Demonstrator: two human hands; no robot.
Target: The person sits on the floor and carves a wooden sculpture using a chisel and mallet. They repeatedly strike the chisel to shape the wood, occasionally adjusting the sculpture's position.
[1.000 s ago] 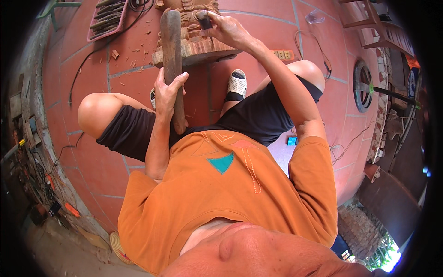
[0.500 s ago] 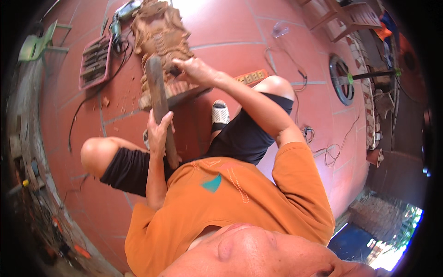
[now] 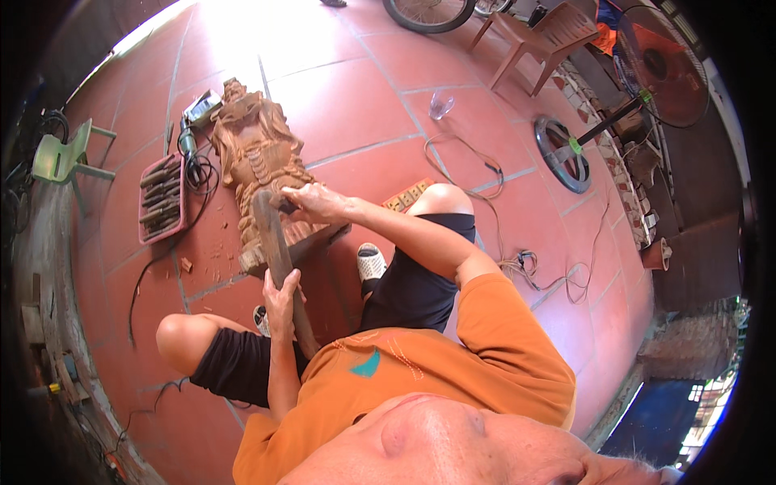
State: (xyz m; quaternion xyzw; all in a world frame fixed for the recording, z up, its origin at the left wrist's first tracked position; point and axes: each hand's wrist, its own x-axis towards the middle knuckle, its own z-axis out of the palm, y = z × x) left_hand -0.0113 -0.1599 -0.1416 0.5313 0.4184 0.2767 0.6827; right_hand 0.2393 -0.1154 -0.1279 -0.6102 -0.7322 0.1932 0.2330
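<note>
My left hand point(image 3: 280, 299) is wrapped round a long, flat wooden mallet point(image 3: 273, 236), which slants up from my lap. The mallet's rounded far end lies over the lower part of a carved wooden statue point(image 3: 257, 141). Closed and pressed close to that same part is my right hand point(image 3: 319, 203), just right of the mallet's end. Something dark shows at its fingers, but the mallet and the fingers hide most of it, so its kind cannot be made out. The statue lies on the floor, its base toward me, and is cut with deep folds and rounded ridges.
A pink basket point(image 3: 142, 212) of several wood-handled tools stands left of the statue, near a green corded power tool point(image 3: 187, 144). Wood chips point(image 3: 187, 264) lie on the tiles. Farther right are a clear plastic cup point(image 3: 441, 105), cables point(image 3: 529, 271), a fan point(image 3: 562, 153) and a brown chair point(image 3: 533, 40).
The whole view has shifted, so the statue and both hands sit lower in the picture and more floor shows beyond. Both hands keep their grips, with the mallet still over the statue's lower part.
</note>
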